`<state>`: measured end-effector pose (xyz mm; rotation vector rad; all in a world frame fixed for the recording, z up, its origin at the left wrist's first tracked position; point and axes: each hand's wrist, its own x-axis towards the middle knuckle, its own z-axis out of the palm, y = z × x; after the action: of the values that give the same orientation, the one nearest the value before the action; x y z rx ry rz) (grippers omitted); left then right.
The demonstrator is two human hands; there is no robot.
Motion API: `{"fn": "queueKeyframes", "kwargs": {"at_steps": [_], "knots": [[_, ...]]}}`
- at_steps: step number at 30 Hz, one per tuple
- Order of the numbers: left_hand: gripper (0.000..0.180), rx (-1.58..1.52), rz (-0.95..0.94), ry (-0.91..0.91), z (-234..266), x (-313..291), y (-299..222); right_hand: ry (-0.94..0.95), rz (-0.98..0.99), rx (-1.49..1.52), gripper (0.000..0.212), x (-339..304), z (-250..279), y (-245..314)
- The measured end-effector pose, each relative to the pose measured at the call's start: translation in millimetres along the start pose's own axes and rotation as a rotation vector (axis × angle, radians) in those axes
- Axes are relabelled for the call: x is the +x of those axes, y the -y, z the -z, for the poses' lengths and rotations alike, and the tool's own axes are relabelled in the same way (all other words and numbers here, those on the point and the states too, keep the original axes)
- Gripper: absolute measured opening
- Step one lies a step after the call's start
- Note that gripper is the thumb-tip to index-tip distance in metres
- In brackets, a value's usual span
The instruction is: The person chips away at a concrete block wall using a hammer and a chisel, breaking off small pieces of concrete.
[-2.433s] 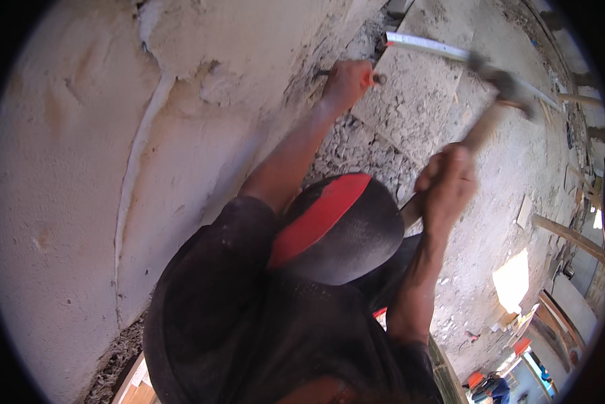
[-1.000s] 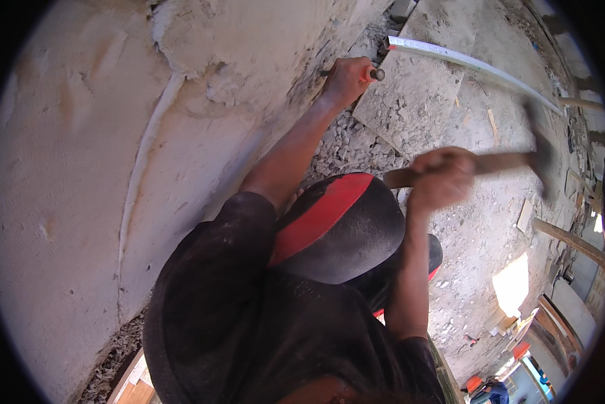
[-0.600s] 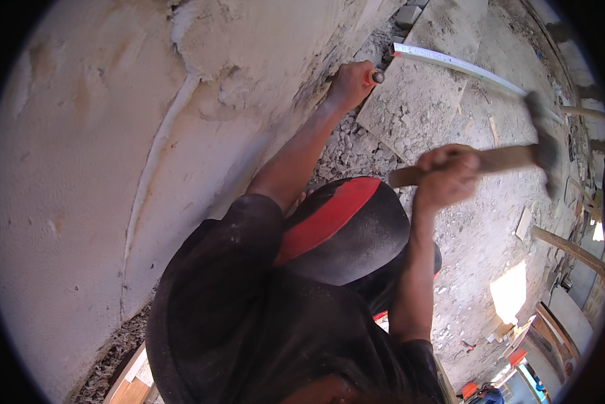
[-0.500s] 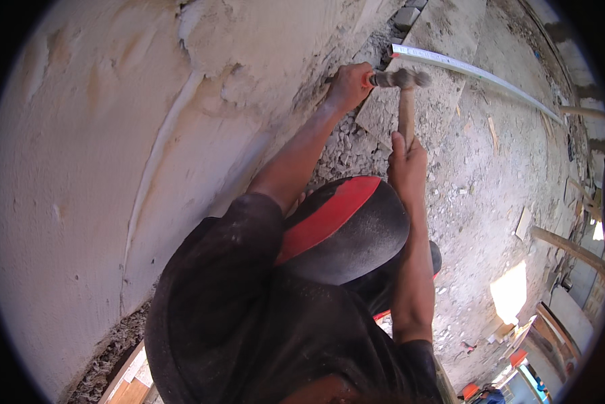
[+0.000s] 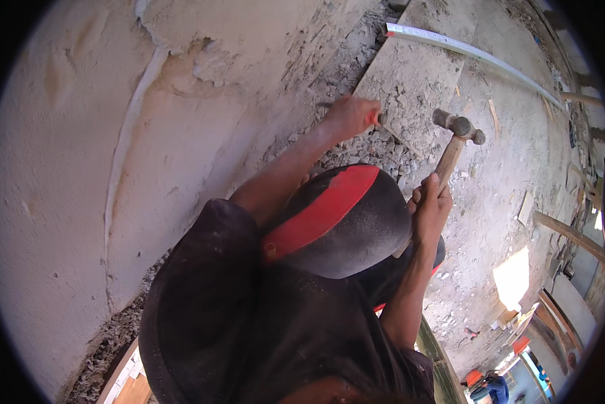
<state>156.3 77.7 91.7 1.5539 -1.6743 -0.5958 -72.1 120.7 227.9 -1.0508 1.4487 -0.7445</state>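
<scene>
My left hand [image 5: 351, 117] is wrapped round a chisel [image 5: 374, 118] with an orange-red grip, low beside the wall. The chisel's struck end sticks out on the right of the fist, and a dark tip shows on the left, toward the wall's foot. In my right hand [image 5: 431, 205] is a ball-peen hammer [image 5: 452, 153] with a wooden handle, gripped partway down. Its steel head stands apart from the chisel, up and to the right. Broken rubble [image 5: 356, 153] lies under and around my left hand.
A cracked plaster wall [image 5: 174, 121] rises on the left. A long pale measuring strip [image 5: 464, 48] lies across the dusty floor ahead. Wooden poles [image 5: 572, 236] stand at the right. At the lower right, far off, is a person in blue [image 5: 496, 389] near orange objects.
The hammer has swung away from the chisel, to the right and back toward me. My left hand with the chisel sits slightly nearer to me.
</scene>
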Motion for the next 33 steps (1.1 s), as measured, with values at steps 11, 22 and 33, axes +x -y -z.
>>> {"fn": "queueKeyframes", "kwargs": {"at_steps": [11, 22, 33], "knots": [[0.019, 0.096, -0.076, -0.223, 53, 34, 29, 0.061, 0.114, 0.043, 0.029, -10, -10, 58], [0.019, -0.027, 0.063, -0.265, 60, 38, 29, 0.197, 0.775, 0.633, 0.041, 17, -23, 103], [0.022, -0.031, 0.119, -0.361, 64, 40, 36, 0.030, 0.421, 0.046, 0.034, 9, -51, 79]]}}
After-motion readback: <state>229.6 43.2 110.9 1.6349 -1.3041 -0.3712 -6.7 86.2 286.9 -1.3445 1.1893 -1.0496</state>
